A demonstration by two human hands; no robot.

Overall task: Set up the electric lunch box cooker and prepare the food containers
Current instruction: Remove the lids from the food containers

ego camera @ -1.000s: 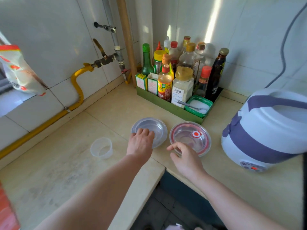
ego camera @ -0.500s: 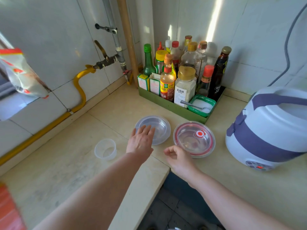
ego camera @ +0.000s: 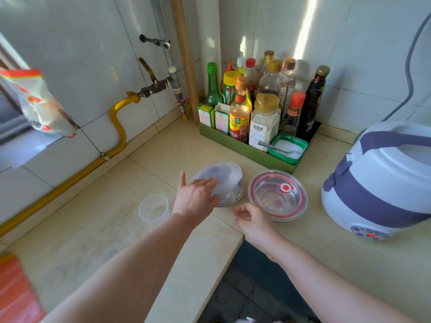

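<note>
Two hands apart: my left hand (ego camera: 196, 199), flat-fingered, on the clear plastic lid (ego camera: 221, 176), now tilted up off its round steel bowl (ego camera: 229, 197), opening begun; right hand (ego camera: 253, 220) loosely curled, empty

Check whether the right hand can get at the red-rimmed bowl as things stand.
Likely yes. The right hand, holding nothing, hovers beside the near edge of the red-rimmed bowl, and nothing lies between them. The left hand rests on the clear-lidded bowl, out of the way.
</note>
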